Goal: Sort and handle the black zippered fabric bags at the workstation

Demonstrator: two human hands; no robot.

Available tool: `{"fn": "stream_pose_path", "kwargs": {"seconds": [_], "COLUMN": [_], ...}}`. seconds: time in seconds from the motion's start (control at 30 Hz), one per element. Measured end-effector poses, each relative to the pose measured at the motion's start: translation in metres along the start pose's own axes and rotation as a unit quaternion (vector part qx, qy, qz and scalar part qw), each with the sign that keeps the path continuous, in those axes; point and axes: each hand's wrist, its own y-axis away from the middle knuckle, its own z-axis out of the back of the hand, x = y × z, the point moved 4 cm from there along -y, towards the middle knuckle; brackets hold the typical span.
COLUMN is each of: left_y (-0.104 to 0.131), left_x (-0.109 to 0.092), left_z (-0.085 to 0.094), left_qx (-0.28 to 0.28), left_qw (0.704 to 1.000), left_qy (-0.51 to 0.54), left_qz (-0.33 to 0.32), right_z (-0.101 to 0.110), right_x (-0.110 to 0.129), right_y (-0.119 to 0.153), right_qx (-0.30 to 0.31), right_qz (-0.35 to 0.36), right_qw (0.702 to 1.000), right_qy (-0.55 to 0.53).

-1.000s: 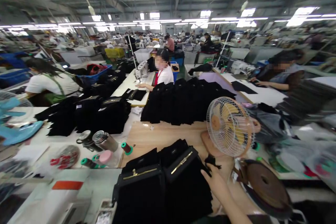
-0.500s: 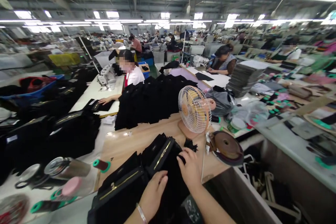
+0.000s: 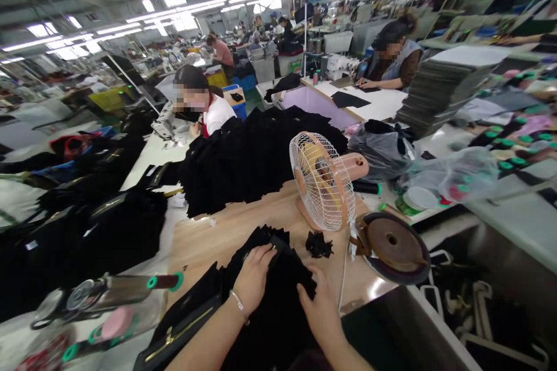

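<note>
Black bag panels (image 3: 187, 324) with gold zippers lie in overlapping stacks in front of me. My left hand (image 3: 255, 272), a bracelet at its wrist, reaches over the far end of the middle stack. Its fingers are closed over the upper zippered piece (image 3: 278, 243), covering most of the zipper. At the right edge of the same stack, my right hand (image 3: 322, 301) has black fabric between thumb and fingers. The fingertips are partly hidden by the cloth. A small bunch of black scraps (image 3: 319, 244) lies just beyond my right hand.
An orange fan (image 3: 324, 179) stands on the wooden tabletop (image 3: 243, 211), beside a brown tape roll (image 3: 391, 240). Behind is a large black fabric pile (image 3: 252, 156). Thread spools (image 3: 165, 282) and a metal cup (image 3: 93, 293) are at left. Co-workers sit at sewing machines beyond.
My left hand has moved forward onto the zippered piece, covering its zipper. My right hand has shifted slightly down and right along the fabric edge. The view has tilted and moved closer.
</note>
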Motion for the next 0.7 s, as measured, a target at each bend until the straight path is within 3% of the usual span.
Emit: {"fn": "stream_pose_path", "kwargs": {"seconds": [0.1, 0.17, 0.3, 0.43, 0.5, 0.7], "left_y": [-0.028, -0.044, -0.056, -0.039, -0.027, -0.011], "left_x": [-0.001, -0.002, -0.017, -0.033, -0.036, -0.038], "left_z": [0.0, 0.001, 0.017, 0.038, 0.047, 0.058], "left_qx": [0.074, 0.117, 0.139, 0.171, 0.184, 0.17], "left_qw": [0.994, 0.986, 0.97, 0.95, 0.944, 0.946], "left_qy": [-0.062, -0.096, -0.154, -0.175, -0.181, -0.192], "left_qz": [-0.05, -0.075, -0.123, -0.195, -0.207, -0.198], "right_z": [-0.001, -0.002, 0.005, 0.018, 0.02, 0.011], "right_x": [-0.026, -0.026, 0.009, 0.038, 0.03, -0.033], "right_y": [-0.022, -0.03, -0.024, -0.006, -0.004, -0.019], "right_qx": [0.012, 0.036, 0.113, 0.205, 0.204, 0.127], "right_qz": [-0.033, -0.027, 0.044, 0.124, 0.097, -0.071], "right_qw": [0.999, 0.999, 0.991, 0.963, 0.966, 0.989], "right_qy": [0.009, 0.003, -0.052, -0.122, -0.126, -0.039]}}
